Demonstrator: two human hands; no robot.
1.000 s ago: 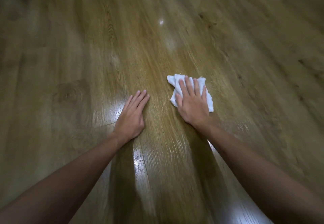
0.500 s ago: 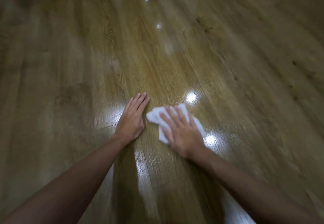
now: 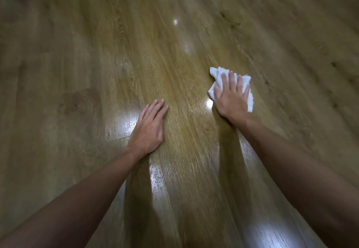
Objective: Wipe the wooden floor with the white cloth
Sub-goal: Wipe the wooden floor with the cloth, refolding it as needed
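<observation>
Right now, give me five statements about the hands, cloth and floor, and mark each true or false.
1. The right hand lies flat on the cloth. True.
2. The left hand holds a second cloth. False: it rests bare on the floor, palm down.
3. The cloth is spread out smooth and square. False: it is bunched, and its edges show past the fingers.
4. The two hands touch each other. False: a strip of bare floor lies between them.
5. The floor shows bright glare patches near both hands. True.
</observation>
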